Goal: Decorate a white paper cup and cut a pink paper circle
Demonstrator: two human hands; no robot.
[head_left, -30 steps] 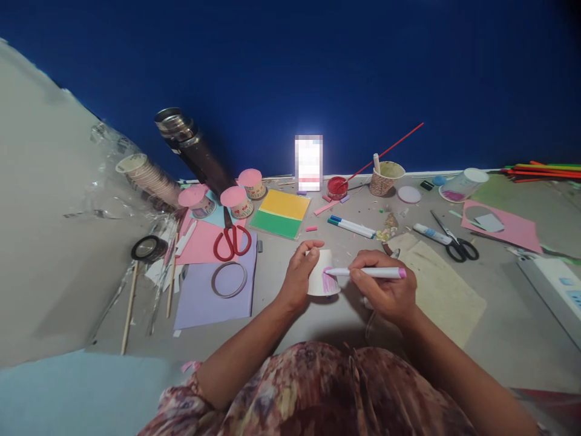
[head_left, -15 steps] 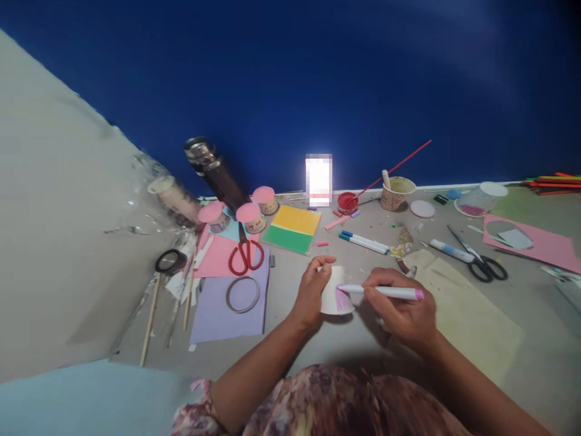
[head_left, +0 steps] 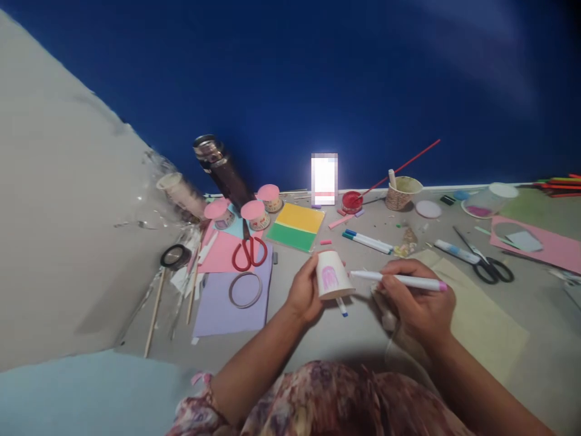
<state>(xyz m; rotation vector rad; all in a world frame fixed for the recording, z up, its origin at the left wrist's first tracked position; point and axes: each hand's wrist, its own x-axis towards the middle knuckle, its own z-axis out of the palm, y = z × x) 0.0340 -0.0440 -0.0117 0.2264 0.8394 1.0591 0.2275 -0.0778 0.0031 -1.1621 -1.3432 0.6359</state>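
Observation:
My left hand [head_left: 305,293] is closed round a small white paper cup [head_left: 333,275], held upside down above the table, with a pink arch drawn on its side. My right hand [head_left: 417,301] grips a white marker [head_left: 399,281] with a pink end cap. Its tip points left and stands a little apart from the cup. A loose marker cap or pen [head_left: 342,306] lies on the table just under the cup.
Red scissors [head_left: 249,249] lie on pink and purple paper beside a ring [head_left: 246,289]. Three pink-lidded cups [head_left: 254,213], a flask [head_left: 222,167], a lit phone [head_left: 324,178], red paint [head_left: 351,201], two markers [head_left: 367,241], black scissors [head_left: 485,264] and a tape roll [head_left: 175,256] crowd the table.
The marker tip has come off the cup and drawn back to the right. My left hand has lifted and turned the cup, showing the pink arch. The view shifted slightly.

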